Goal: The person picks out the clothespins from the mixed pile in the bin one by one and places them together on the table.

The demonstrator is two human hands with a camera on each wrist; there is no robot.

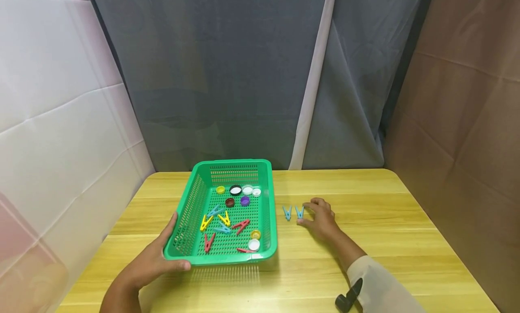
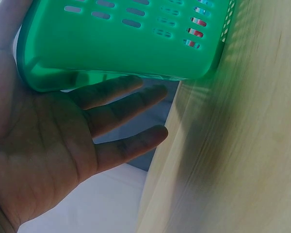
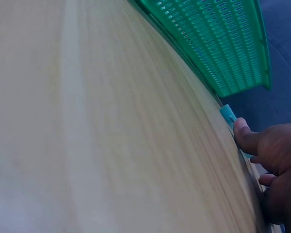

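Note:
A green plastic basket [image 1: 274, 214] stands on the table, holding blue, yellow and red clothespins and several round bottle caps. My left hand [image 1: 152, 261] rests against its near-left corner, thumb along the front rim and index finger up the left side. In the left wrist view its other fingers [image 2: 131, 145] stretch out straight below the basket wall. Right of the basket, two light-blue clothespins lie side by side. My right hand [image 1: 322, 220] pinches the right-hand clothespin [image 1: 299, 212] between thumb and index finger; the left-hand clothespin [image 1: 287, 213] lies apart from it.
The wooden table [image 1: 406, 250] extends right and in front of the basket. A grey curtain [image 1: 227, 78] hangs behind it, with a white cloth wall [image 1: 65, 87] on the left and a brown one [image 1: 467, 123] on the right.

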